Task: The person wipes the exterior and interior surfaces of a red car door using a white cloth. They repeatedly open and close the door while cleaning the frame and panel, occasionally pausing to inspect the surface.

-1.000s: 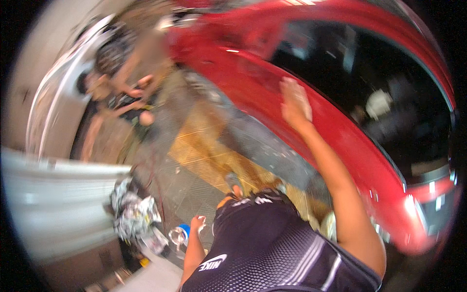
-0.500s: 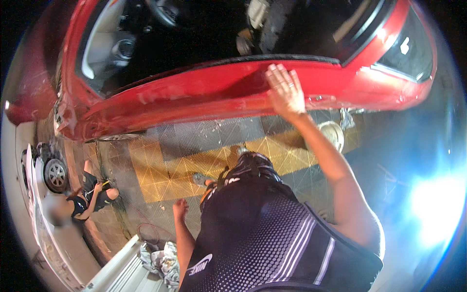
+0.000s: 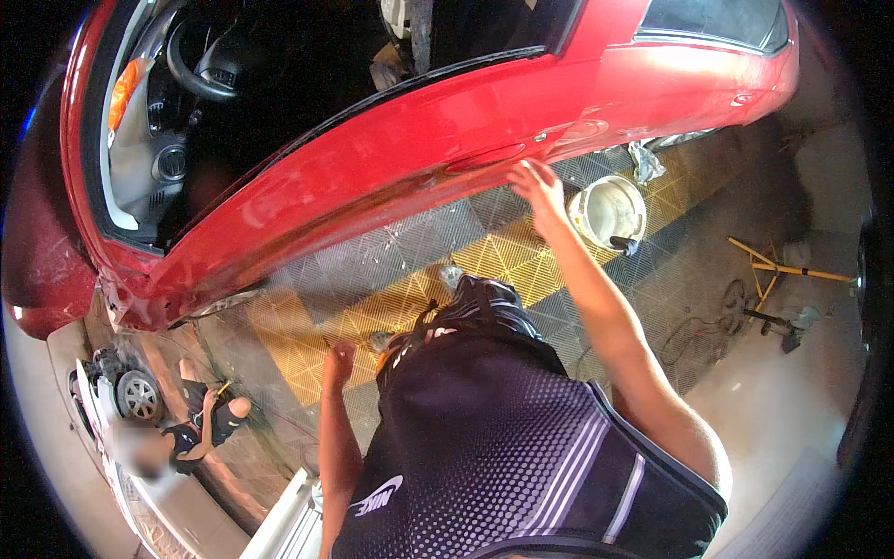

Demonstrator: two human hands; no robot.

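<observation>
A red car [image 3: 391, 168] stretches across the top, its side panel dusty and scuffed in patches. Just off the lower edge of that panel is my right hand [image 3: 540, 191], fingers loosely bent and apart, with nothing in it. Whether the fingertips still brush the paint is hard to tell. My left hand [image 3: 339, 361] hangs low beside my body, away from the car. It is small and blurred, so its fingers cannot be made out. Below my right hand a white bucket [image 3: 610, 212] stands on the floor by the car.
Grey and yellow grid tiles [image 3: 372, 312] cover the floor. At the right stand a yellow tripod stand [image 3: 778, 270] and cables. A person [image 3: 200, 424] crouches at the lower left beside a wheel [image 3: 140, 396]. Crumpled plastic [image 3: 645, 163] lies under the car's edge.
My right hand has come off the red panel, where it lay flat, and dropped toward me with its fingers bending. The view has turned, bringing the bucket and tripod stand into sight.
</observation>
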